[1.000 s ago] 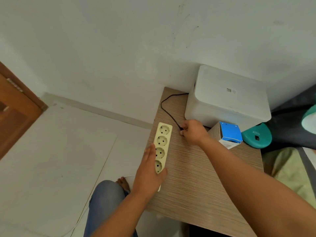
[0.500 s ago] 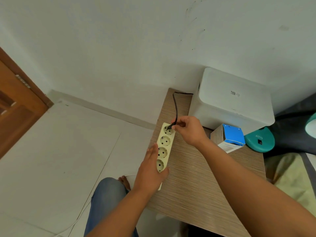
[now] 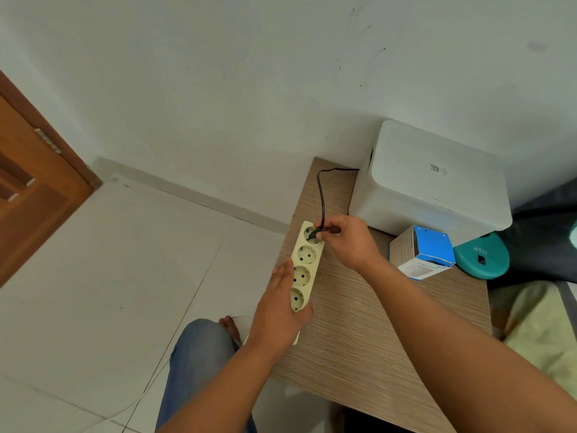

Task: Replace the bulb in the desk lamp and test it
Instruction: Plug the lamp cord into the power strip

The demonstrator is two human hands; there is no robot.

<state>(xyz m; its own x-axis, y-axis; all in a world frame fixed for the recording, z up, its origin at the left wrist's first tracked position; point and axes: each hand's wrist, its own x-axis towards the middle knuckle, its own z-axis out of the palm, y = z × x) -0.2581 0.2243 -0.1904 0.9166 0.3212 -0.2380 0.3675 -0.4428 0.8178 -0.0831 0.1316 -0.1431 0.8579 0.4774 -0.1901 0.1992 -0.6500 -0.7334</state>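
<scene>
A cream power strip [image 3: 305,260] with several sockets lies along the left edge of the wooden table [image 3: 359,332]. My left hand [image 3: 281,307] lies flat over its near end, pressing it down. My right hand [image 3: 349,242] pinches a black plug [image 3: 316,233] at the strip's farthest socket. The plug's black cord [image 3: 321,195] runs back behind a white box. The teal lamp base [image 3: 482,256] stands at the table's right edge; the lamp's head is cut off by the frame. A blue and white bulb carton [image 3: 421,253] sits beside the base.
A large white box [image 3: 434,179] stands at the table's back against the wall. The strip's white cable [image 3: 146,392] trails over the tiled floor by my knee [image 3: 199,354]. A wooden door [image 3: 28,189] is at left, bedding [image 3: 540,323] at right.
My right hand carried the plug from beside the white box over to the strip's farthest socket and now holds it at the socket. My left hand stayed on the strip.
</scene>
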